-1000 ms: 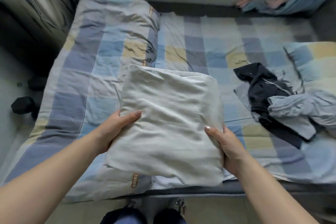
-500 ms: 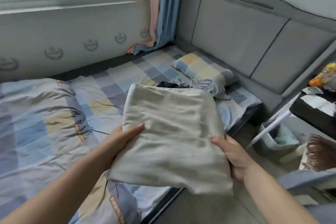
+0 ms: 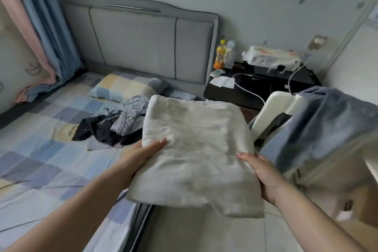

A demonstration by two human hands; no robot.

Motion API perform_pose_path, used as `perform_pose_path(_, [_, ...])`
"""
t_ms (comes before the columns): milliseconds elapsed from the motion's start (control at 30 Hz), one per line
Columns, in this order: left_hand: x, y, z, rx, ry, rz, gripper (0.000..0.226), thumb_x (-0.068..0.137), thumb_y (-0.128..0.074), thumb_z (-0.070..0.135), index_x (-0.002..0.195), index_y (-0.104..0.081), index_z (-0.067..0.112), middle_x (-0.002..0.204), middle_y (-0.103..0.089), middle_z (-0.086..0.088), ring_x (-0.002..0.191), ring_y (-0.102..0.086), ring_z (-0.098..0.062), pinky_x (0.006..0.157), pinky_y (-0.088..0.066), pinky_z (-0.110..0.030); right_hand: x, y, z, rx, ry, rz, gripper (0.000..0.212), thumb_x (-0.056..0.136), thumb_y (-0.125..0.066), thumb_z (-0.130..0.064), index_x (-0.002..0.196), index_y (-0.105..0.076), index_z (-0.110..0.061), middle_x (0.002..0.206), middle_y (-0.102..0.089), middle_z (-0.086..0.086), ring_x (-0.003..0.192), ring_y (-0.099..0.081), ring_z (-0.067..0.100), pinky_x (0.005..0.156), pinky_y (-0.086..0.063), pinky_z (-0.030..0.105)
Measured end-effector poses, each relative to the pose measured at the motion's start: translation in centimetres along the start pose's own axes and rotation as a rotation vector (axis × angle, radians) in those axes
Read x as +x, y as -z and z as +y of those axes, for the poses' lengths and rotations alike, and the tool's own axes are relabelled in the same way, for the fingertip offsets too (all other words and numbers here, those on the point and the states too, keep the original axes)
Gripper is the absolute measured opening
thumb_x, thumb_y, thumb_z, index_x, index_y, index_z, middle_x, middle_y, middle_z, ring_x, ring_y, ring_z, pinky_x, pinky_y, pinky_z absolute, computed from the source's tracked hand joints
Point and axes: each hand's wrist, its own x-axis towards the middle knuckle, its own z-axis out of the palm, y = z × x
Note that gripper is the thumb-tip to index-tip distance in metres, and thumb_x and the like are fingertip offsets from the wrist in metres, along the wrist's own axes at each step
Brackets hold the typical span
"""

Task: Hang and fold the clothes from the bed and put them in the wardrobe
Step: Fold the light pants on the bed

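I hold a folded off-white cloth (image 3: 196, 149) flat in front of me, off the bed and over the floor beside it. My left hand (image 3: 141, 153) grips its left edge with the thumb on top. My right hand (image 3: 259, 172) grips its right edge the same way. On the checked bed (image 3: 41, 149) a black garment (image 3: 98, 131) and a grey-blue garment (image 3: 128, 116) lie crumpled together near the pillow (image 3: 126, 87). The wardrobe's pale door edge (image 3: 356, 32) shows at the far right.
A black bedside table (image 3: 255, 86) with bottles, a tissue pack and white cables stands by the grey headboard (image 3: 143, 41). A white chair (image 3: 274, 112) with a blue-grey garment (image 3: 327, 125) draped over it stands close on my right. Curtains (image 3: 41, 32) hang at the left.
The view has swung right from the bed toward the bedside table and chair. Both hands keep the same hold on the folded cloth, which has left the mattress and now hangs over the floor.
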Motion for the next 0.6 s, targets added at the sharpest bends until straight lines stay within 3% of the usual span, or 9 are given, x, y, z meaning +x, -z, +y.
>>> perform_pose_path(67, [1.7,-4.5,0.1,0.011,0.016,-0.051,0.050,0.073,-0.074,0.037,0.115,-0.065,0.013,0.106,-0.072,-0.014,0.095,-0.070,-0.034,0.085,-0.056,-0.047,-0.6,4.4,-0.9,0.015,0.032,0.056,0.045,0.063,-0.073,-0.027,0.107,-0.066,-0.018,0.091,-0.073,0.015,0.075,-0.072,0.029,0.060,-0.056,0.037])
perform_pose_path(167, [4.4,-12.0,0.2,0.064,0.043,-0.149,0.046,0.070,-0.075,0.038,0.108,-0.069,0.012,0.100,-0.073,-0.014,0.087,-0.072,-0.031,0.071,-0.059,-0.039,-2.2,11.2,-2.6,0.051,0.076,0.140,0.044,0.063,-0.073,-0.027,0.106,-0.068,-0.019,0.094,-0.073,0.014,0.077,-0.072,0.028,0.060,-0.056,0.036])
perform_pose_path(267, [6.4,-18.7,0.2,0.096,0.063,-0.267,0.028,0.072,-0.073,0.037,0.088,-0.077,0.015,0.095,-0.074,-0.014,0.079,-0.073,-0.029,0.055,-0.057,-0.031,-4.1,17.2,-3.4,0.067,0.093,0.247,0.036,0.078,-0.068,-0.021,0.114,-0.064,-0.014,0.093,-0.074,0.013,0.076,-0.071,0.027,0.059,-0.055,0.033])
perform_pose_path(433, [8.8,-28.7,-0.3,0.171,0.122,-0.452,0.037,0.078,-0.072,0.039,0.108,-0.070,0.015,0.102,-0.073,-0.011,0.089,-0.072,-0.029,0.063,-0.059,-0.033,-7.5,25.3,-3.3,0.128,0.108,0.434,0.029,0.087,-0.062,-0.021,0.116,-0.063,-0.017,0.097,-0.074,0.011,0.082,-0.072,0.026,0.065,-0.056,0.033])
perform_pose_path(600, [11.8,-37.8,-1.4,0.230,0.164,-0.629,0.029,0.074,-0.076,0.036,0.096,-0.075,0.016,0.100,-0.074,-0.011,0.087,-0.072,-0.029,0.059,-0.058,-0.032,-10.1,31.6,-2.7,0.201,0.129,0.577,0.033,0.088,-0.061,-0.025,0.121,-0.059,-0.024,0.103,-0.073,0.008,0.090,-0.071,0.026,0.068,-0.055,0.034])
